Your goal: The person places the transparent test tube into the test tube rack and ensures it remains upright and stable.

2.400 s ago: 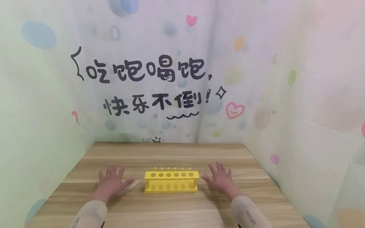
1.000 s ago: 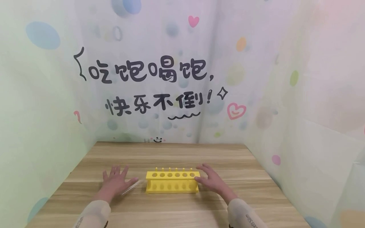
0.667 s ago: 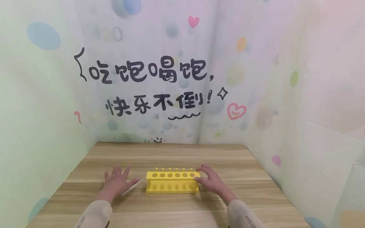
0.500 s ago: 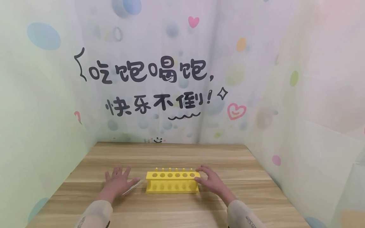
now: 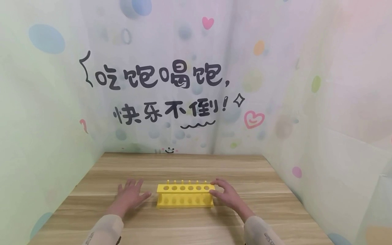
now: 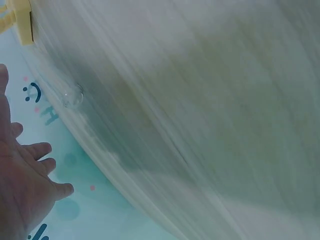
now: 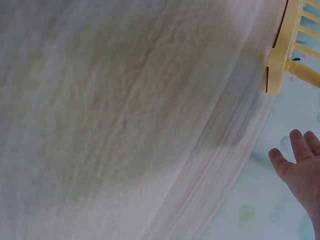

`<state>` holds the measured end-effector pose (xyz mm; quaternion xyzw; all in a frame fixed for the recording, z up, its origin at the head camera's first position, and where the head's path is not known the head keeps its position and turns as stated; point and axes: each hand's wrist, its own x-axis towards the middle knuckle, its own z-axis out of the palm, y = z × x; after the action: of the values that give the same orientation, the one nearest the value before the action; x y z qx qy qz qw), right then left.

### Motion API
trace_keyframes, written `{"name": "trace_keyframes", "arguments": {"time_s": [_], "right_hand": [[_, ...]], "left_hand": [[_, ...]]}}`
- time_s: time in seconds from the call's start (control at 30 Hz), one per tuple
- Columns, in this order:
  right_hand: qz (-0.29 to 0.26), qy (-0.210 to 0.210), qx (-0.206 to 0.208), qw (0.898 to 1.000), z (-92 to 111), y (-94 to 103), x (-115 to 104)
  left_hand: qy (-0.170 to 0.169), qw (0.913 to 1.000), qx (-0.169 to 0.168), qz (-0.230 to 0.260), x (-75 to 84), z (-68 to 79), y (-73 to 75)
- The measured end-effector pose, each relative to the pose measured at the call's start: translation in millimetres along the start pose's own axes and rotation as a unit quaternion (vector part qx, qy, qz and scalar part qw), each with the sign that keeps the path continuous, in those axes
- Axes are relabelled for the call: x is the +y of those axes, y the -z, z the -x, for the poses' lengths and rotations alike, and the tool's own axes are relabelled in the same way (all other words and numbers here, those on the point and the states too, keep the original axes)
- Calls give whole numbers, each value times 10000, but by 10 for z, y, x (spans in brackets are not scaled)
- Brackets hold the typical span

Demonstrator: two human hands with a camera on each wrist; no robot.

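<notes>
A yellow test tube rack point(image 5: 185, 205) with a row of holes and pegs stands upright on the table. My right hand point(image 5: 226, 194) holds its right end, thumb at the front of the top plate and fingers behind. In the right wrist view, part of that hand point(image 7: 302, 172) shows beside the rack's base point(image 7: 275, 67). Left of the rack, my left hand point(image 5: 130, 196) has its fingers spread, low over the table. It hides a clear test tube from the head view; the tube's round end point(image 6: 73, 96) shows in the left wrist view.
The wood-grain table point(image 5: 183, 228) runs back to a pale curtain point(image 5: 171, 44) printed with dots, hearts and dark lettering. Pale side walls point(image 5: 39, 136) flank the table on both sides.
My right hand has come left onto the rack's end and stays there. My left hand has shifted right, covering the test tube that showed beside its thumb.
</notes>
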<state>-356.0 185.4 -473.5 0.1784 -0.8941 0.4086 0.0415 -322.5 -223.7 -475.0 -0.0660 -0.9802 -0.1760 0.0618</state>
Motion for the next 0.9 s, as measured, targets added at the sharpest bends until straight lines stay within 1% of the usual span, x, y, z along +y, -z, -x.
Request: {"name": "trace_keyframes", "arguments": {"time_s": [0.13, 0.23, 0.47, 0.57, 0.73, 0.9], "right_hand": [[-137, -123, 3, 9998, 1, 5, 10], [-171, -137, 2, 9998, 3, 9, 9], [-218, -85, -59, 9997, -6, 2, 17], [-261, -60, -88, 9996, -8, 3, 12], [-313, -12, -84, 9995, -5, 9, 12], [-334, 39, -93, 9994, -8, 6, 29]], "left_hand": [[-202, 9997, 152, 23, 33, -26, -23], [-263, 9994, 201, 94, 76, -55, -38], [-240, 9994, 139, 187, 158, -120, -103], [-254, 9990, 201, 298, 177, -138, -126], [-267, 9984, 281, 406, 187, -169, -155], [-203, 9981, 270, 520, 188, -170, -166]]}}
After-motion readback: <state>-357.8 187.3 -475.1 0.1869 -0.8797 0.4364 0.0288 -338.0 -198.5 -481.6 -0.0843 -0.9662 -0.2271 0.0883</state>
